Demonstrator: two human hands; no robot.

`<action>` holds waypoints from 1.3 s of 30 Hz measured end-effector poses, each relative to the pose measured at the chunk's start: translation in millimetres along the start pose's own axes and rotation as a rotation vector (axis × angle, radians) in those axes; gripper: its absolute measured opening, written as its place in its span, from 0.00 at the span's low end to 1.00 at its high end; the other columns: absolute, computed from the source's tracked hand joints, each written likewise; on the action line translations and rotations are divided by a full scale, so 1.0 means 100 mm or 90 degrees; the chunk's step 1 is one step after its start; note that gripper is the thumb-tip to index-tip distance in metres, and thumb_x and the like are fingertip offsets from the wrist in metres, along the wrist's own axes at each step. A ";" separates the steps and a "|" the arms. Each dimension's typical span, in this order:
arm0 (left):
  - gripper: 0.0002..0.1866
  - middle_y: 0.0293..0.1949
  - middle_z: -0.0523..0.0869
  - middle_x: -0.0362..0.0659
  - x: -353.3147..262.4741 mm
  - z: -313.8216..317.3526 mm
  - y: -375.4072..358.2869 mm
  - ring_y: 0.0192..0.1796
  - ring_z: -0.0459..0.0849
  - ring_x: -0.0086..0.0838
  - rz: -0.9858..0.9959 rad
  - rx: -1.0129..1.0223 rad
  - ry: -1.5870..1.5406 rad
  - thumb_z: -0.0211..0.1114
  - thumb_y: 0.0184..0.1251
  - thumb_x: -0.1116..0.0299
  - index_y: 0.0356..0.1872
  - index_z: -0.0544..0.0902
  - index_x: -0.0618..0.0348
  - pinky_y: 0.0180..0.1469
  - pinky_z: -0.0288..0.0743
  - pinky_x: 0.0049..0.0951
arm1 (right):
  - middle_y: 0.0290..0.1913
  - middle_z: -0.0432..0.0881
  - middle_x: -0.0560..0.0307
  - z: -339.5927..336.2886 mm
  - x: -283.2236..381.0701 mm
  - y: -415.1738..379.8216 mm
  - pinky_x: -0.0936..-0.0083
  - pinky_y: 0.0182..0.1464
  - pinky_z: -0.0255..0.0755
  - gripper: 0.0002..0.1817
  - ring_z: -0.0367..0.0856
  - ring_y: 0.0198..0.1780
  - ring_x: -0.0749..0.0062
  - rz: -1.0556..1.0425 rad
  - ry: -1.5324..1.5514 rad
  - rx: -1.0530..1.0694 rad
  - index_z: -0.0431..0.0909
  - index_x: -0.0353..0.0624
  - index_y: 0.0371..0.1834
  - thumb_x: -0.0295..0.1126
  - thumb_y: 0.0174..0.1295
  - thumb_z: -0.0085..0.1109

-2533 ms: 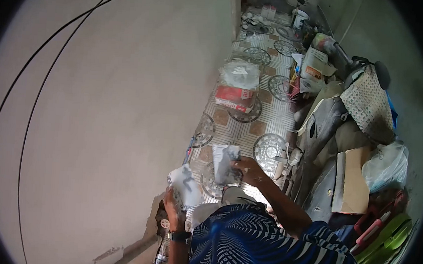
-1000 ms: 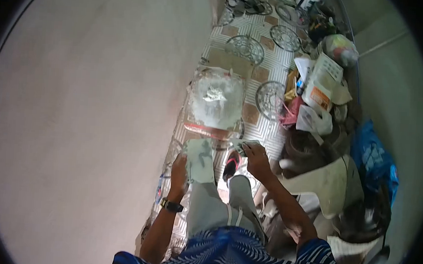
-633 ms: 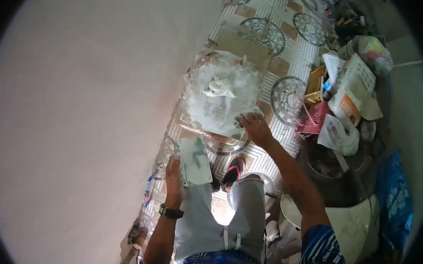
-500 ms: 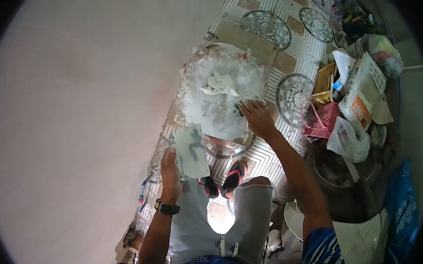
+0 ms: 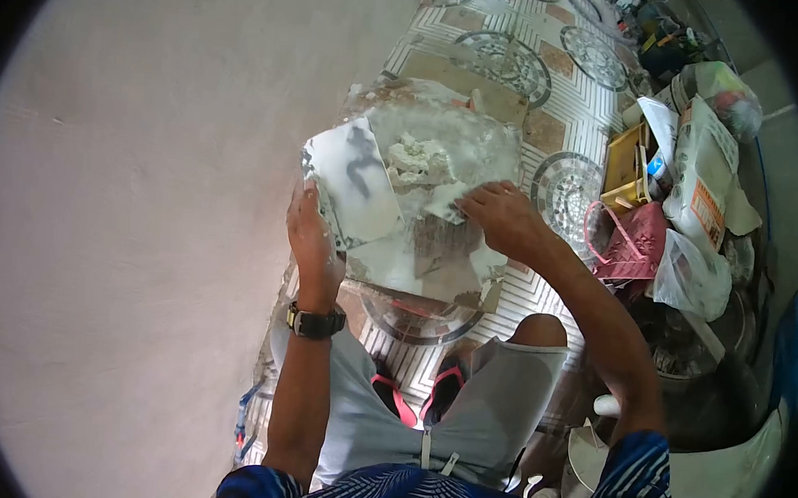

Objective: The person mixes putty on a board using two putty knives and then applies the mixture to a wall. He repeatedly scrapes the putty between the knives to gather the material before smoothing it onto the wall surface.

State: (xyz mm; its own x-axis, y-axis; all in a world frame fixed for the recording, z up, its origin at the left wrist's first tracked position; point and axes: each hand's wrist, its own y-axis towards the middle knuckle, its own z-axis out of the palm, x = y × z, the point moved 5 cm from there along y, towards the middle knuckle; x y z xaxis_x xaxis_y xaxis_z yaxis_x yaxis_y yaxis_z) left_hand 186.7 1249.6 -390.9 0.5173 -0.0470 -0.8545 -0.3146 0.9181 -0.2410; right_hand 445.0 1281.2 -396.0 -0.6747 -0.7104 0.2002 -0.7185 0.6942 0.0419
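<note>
My left hand (image 5: 315,238) grips a rectangular plastering trowel (image 5: 356,181) by its left edge. The trowel's pale face has dark grey smears and is tilted over the left part of a plaster-coated board (image 5: 384,265). In my right hand (image 5: 505,218) is a small scraper (image 5: 446,202), its blade whitened and close to the board; the fingers cover its handle. A lumpy mound of wet white plaster (image 5: 419,161) lies on the board between the two tools.
A smooth plastered wall (image 5: 141,231) rises along the left. Patterned floor tiles (image 5: 565,191) run ahead. On the right stand a pink basket (image 5: 635,245), a yellow box (image 5: 625,163), a printed sack (image 5: 703,173) and a plastic bag (image 5: 693,277).
My left hand has brought the trowel forward and up over the board, beside the plaster. My right hand has shifted slightly right; the scraper's white blade now shows near the mound.
</note>
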 end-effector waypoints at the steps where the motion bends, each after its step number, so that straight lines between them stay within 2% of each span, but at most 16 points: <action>1: 0.18 0.49 0.81 0.41 -0.01 0.03 0.02 0.48 0.80 0.25 0.004 0.002 -0.019 0.53 0.77 0.62 0.57 0.76 0.65 0.51 0.76 0.27 | 0.48 0.82 0.52 -0.04 0.01 0.06 0.60 0.62 0.68 0.18 0.80 0.55 0.59 -0.007 -0.023 -0.053 0.79 0.39 0.53 0.24 0.58 0.54; 6: 0.18 0.47 0.82 0.40 0.05 -0.08 0.13 0.47 0.80 0.23 0.061 -0.009 -0.025 0.52 0.78 0.62 0.57 0.76 0.66 0.50 0.75 0.25 | 0.49 0.82 0.52 0.46 0.05 -0.11 0.61 0.62 0.68 0.19 0.79 0.56 0.58 -0.043 -0.099 -0.148 0.78 0.39 0.54 0.24 0.59 0.53; 10: 0.19 0.48 0.82 0.41 -0.07 -0.21 0.03 0.49 0.79 0.24 0.075 0.030 -0.023 0.51 0.78 0.63 0.58 0.75 0.68 0.53 0.72 0.26 | 0.52 0.82 0.51 0.08 0.09 0.00 0.60 0.62 0.68 0.22 0.78 0.58 0.56 -0.006 -0.024 0.048 0.78 0.41 0.56 0.20 0.56 0.52; 11: 0.19 0.48 0.82 0.41 -0.15 -0.16 0.04 0.49 0.78 0.24 0.094 0.064 -0.049 0.50 0.78 0.63 0.59 0.75 0.69 0.54 0.71 0.26 | 0.50 0.83 0.50 0.02 0.09 0.03 0.61 0.62 0.69 0.21 0.79 0.56 0.56 -0.043 -0.067 -0.093 0.77 0.40 0.55 0.20 0.56 0.52; 14: 0.19 0.46 0.81 0.39 -0.17 -0.24 0.07 0.48 0.78 0.23 0.133 -0.021 -0.013 0.50 0.78 0.63 0.56 0.77 0.69 0.54 0.71 0.26 | 0.48 0.81 0.50 0.24 -0.02 0.09 0.59 0.60 0.69 0.17 0.79 0.56 0.57 -0.068 -0.179 -0.184 0.77 0.40 0.54 0.25 0.61 0.51; 15: 0.18 0.46 0.81 0.40 -0.13 -0.31 0.10 0.48 0.79 0.24 0.138 -0.030 0.002 0.50 0.77 0.63 0.56 0.77 0.67 0.53 0.72 0.27 | 0.48 0.80 0.50 0.48 -0.08 0.02 0.59 0.60 0.70 0.17 0.79 0.56 0.57 -0.051 -0.118 -0.115 0.76 0.40 0.55 0.27 0.63 0.51; 17: 0.16 0.46 0.81 0.40 -0.04 -0.43 0.17 0.47 0.81 0.27 0.145 -0.051 0.030 0.50 0.77 0.63 0.54 0.76 0.64 0.50 0.76 0.29 | 0.48 0.82 0.50 0.44 -0.02 -0.05 0.60 0.58 0.71 0.16 0.80 0.53 0.56 -0.061 -0.132 -0.112 0.78 0.41 0.52 0.25 0.61 0.50; 20: 0.16 0.46 0.81 0.40 -0.07 -0.44 0.07 0.47 0.81 0.27 0.130 -0.015 -0.021 0.50 0.77 0.64 0.55 0.76 0.63 0.50 0.75 0.28 | 0.47 0.84 0.50 0.02 0.06 0.05 0.62 0.58 0.72 0.16 0.82 0.51 0.55 -0.062 -0.063 -0.061 0.80 0.42 0.50 0.23 0.59 0.50; 24: 0.16 0.45 0.81 0.39 -0.13 -0.28 0.02 0.46 0.80 0.26 0.079 -0.014 -0.044 0.51 0.77 0.63 0.54 0.77 0.63 0.50 0.75 0.28 | 0.49 0.82 0.49 0.23 0.06 0.18 0.61 0.57 0.72 0.18 0.80 0.53 0.55 -0.113 -0.205 -0.215 0.78 0.41 0.54 0.24 0.59 0.51; 26: 0.16 0.45 0.80 0.38 -0.03 -0.31 0.08 0.46 0.80 0.25 0.075 -0.003 -0.026 0.51 0.77 0.63 0.54 0.77 0.63 0.50 0.74 0.27 | 0.48 0.82 0.50 0.49 0.15 0.08 0.63 0.57 0.73 0.19 0.81 0.52 0.57 -0.095 -0.195 -0.134 0.78 0.41 0.55 0.24 0.59 0.52; 27: 0.15 0.32 0.77 0.32 0.01 -0.34 0.12 0.33 0.71 0.17 0.103 -0.026 -0.005 0.53 0.77 0.61 0.48 0.79 0.63 0.36 0.66 0.22 | 0.46 0.82 0.51 0.43 0.14 0.07 0.64 0.55 0.74 0.18 0.81 0.51 0.58 -0.104 -0.162 -0.109 0.78 0.41 0.53 0.24 0.59 0.52; 30: 0.15 0.32 0.77 0.32 -0.08 -0.28 0.01 0.33 0.71 0.16 0.127 -0.014 -0.030 0.52 0.77 0.61 0.47 0.79 0.63 0.36 0.66 0.22 | 0.44 0.84 0.54 0.05 0.15 0.10 0.64 0.53 0.75 0.15 0.83 0.48 0.59 -0.103 -0.092 -0.054 0.80 0.42 0.48 0.24 0.58 0.52; 34: 0.14 0.33 0.77 0.32 -0.12 -0.21 0.03 0.33 0.72 0.16 0.105 -0.014 -0.040 0.51 0.78 0.63 0.47 0.79 0.63 0.36 0.67 0.21 | 0.45 0.83 0.52 0.09 -0.05 0.22 0.63 0.53 0.75 0.15 0.82 0.50 0.56 -0.073 -0.147 -0.230 0.80 0.42 0.48 0.24 0.58 0.52; 36: 0.14 0.34 0.78 0.33 -0.06 -0.30 0.08 0.34 0.73 0.16 0.106 -0.016 0.006 0.50 0.78 0.63 0.47 0.78 0.63 0.37 0.68 0.21 | 0.46 0.83 0.52 0.49 -0.06 0.12 0.61 0.53 0.75 0.14 0.82 0.49 0.54 -0.076 -0.177 -0.110 0.80 0.42 0.47 0.24 0.57 0.52; 38: 0.13 0.33 0.77 0.33 -0.19 -0.20 0.00 0.34 0.74 0.17 0.100 -0.003 -0.049 0.51 0.77 0.63 0.45 0.78 0.63 0.37 0.68 0.21 | 0.45 0.84 0.53 0.33 -0.03 0.08 0.61 0.52 0.75 0.14 0.82 0.48 0.54 -0.047 -0.144 0.014 0.80 0.42 0.47 0.24 0.57 0.53; 39: 0.13 0.33 0.77 0.33 -0.17 -0.19 -0.07 0.34 0.74 0.17 0.086 0.003 -0.077 0.51 0.77 0.63 0.44 0.78 0.63 0.38 0.69 0.21 | 0.45 0.84 0.53 0.13 0.02 0.07 0.61 0.51 0.75 0.14 0.83 0.47 0.55 -0.058 -0.104 -0.012 0.80 0.43 0.47 0.24 0.57 0.53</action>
State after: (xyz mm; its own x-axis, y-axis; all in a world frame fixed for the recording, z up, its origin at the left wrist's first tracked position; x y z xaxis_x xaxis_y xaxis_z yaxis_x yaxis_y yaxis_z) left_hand 164.9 1236.8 -383.5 0.5621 0.1243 -0.8177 -0.3847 0.9145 -0.1254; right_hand 436.4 1282.8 -407.9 -0.6269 -0.7784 0.0334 -0.7753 0.6275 0.0712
